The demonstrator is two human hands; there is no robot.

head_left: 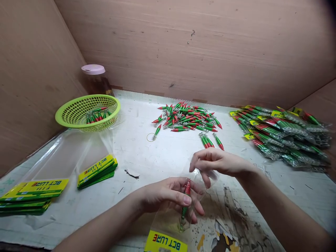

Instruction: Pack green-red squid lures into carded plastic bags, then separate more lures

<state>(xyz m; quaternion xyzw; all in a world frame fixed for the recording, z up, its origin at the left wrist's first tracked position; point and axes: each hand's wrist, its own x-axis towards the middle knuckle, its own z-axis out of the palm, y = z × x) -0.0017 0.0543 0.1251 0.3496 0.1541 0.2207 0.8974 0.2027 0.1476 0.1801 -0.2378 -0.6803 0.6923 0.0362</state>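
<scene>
The lower end of the clear plastic bag with the yellow printed header card runs off the bottom edge of the view, and its film is so thin that I can hardly trace its sides. The hook end of the slim red-and-green fishing lure is blurred inside the bag; I cannot make out its fittings. My left hand wraps its fingers around the lure and the bag together, thumb pressed across the front, the red tip poking up just above my knuckles. My right hand sits just above and to the right, fingers narrowed to a pinch on the bag's open mouth, though the film there is nearly invisible.

The white desk is scuffed, its surface peeling to brown under my wrists. Beyond my hands lies a loose heap of glossy red-and-green lures. To the right is a pile of bagged lures, shiny and crinkled. At left stand a lime-green plastic mesh basket and stacks of yellow-and-green cards.
</scene>
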